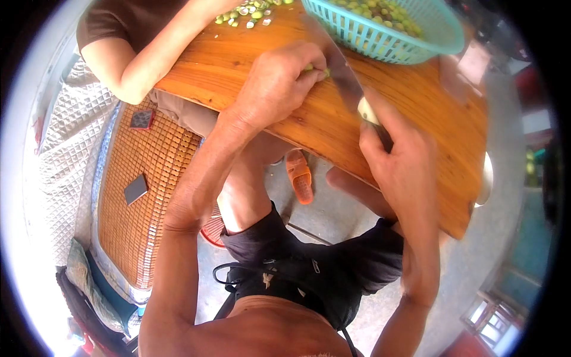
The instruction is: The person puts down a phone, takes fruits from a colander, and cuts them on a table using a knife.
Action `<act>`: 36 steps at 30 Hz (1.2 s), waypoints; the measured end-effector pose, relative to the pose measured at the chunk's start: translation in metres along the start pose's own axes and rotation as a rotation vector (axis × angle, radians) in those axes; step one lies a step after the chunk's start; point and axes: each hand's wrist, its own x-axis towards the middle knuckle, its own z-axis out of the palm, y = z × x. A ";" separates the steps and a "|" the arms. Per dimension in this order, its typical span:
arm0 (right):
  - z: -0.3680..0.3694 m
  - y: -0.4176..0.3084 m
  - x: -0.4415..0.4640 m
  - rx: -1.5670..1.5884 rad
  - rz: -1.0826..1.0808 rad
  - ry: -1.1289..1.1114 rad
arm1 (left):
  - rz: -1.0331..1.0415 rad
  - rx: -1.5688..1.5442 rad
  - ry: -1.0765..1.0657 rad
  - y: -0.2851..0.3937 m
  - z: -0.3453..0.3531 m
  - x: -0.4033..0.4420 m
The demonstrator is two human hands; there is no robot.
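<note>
Far left: brown woven slatted mat point(169, 149), two dark flat rectangular objects point(135, 190) lying on it, apart from each other

Next, top left: another person's bare forearm point(169, 56) below a dark brown sleeve point(110, 27), near the edge of the orange-brown varnished wood table point(208, 74); that hand is cut off by the frame, can't tell its grip

Loose pile of small cut green fruit pieces with pale insides point(253, 12) on the tabletop, by that forearm, no container round it

Left hand point(276, 83): curled narrow over the table, thumb and fingers pinching one small green fruit point(317, 71), mostly hidden by the fingers. Fruit sits just beside the blade; can't tell if they touch

Broad steel-bladed knife with a pale handle point(367, 110): blade slants up and left from the handle, motion-blurred

Turquoise slotted plastic basket point(351, 33), top centre-right, on the table past the knife: holds many small yellow-green fruits point(386, 13), too blurred to say whole or cut

Right hand point(404, 146): wrapped firmly round the knife handle, palm side down
</note>
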 end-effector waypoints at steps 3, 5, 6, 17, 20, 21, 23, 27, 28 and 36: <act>0.004 0.005 0.003 -0.005 -0.045 0.025 | 0.000 -0.003 0.004 0.000 0.001 0.000; 0.005 0.006 0.004 -0.015 -0.081 0.044 | -0.005 -0.009 0.005 0.000 0.001 -0.001; 0.005 0.006 0.004 -0.011 -0.073 0.042 | -0.012 -0.006 0.004 0.002 0.000 -0.001; 0.007 0.001 0.008 0.023 -0.051 0.028 | -0.004 0.007 0.014 0.002 0.001 -0.004; 0.004 0.001 0.005 0.020 -0.114 0.055 | -0.045 0.031 0.038 0.005 0.004 -0.003; 0.001 -0.001 0.000 0.055 -0.043 0.042 | -0.016 0.053 0.076 0.003 0.006 -0.002; -0.004 -0.002 -0.011 0.100 0.022 0.014 | -0.002 0.084 0.115 -0.001 0.007 -0.002; -0.014 0.002 -0.026 0.152 0.019 0.095 | -0.044 0.213 0.138 -0.025 0.006 0.021; -0.016 0.002 -0.028 0.167 0.041 0.110 | -0.023 0.254 0.152 -0.036 0.004 0.031; -0.019 0.007 -0.030 0.250 0.092 0.062 | -0.187 0.342 0.036 -0.016 -0.007 0.020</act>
